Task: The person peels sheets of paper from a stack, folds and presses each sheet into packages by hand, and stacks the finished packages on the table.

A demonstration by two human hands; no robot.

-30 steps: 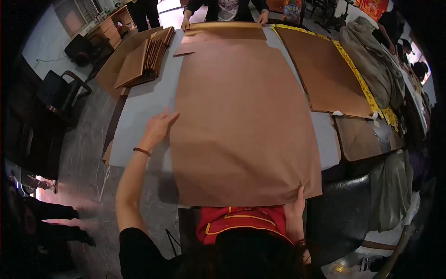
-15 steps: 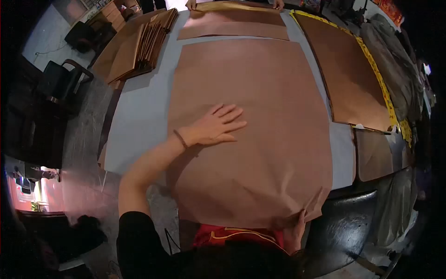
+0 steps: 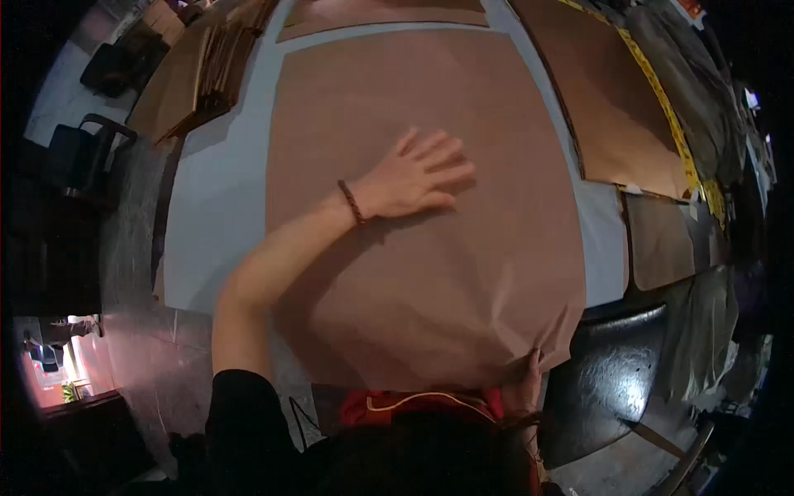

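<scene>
A large sheet of brown paper point(image 3: 397, 99) lies over a pale table, its near end hanging past the table edge and creased at the near right. Fingers spread, my left hand point(image 3: 422, 175) rests flat on or just over the middle of the sheet. It holds nothing and is slightly blurred. At the sheet's near right corner, my right hand point(image 3: 523, 388) pinches the paper edge, thumb side showing. Its other fingers are hidden under the paper.
A stack of folded cardboard point(image 3: 211, 78) stands at the far left. Flat cardboard point(image 3: 616, 107) with yellow tape point(image 3: 657, 78) lies along the right. Beyond the sheet is another brown sheet point(image 3: 380, 11). A black padded chair point(image 3: 608, 380) sits close on the right.
My left hand has slid right and farther up the sheet. My right hand keeps its hold on the corner. The view has tilted down, and another person's hands at the far end have left it.
</scene>
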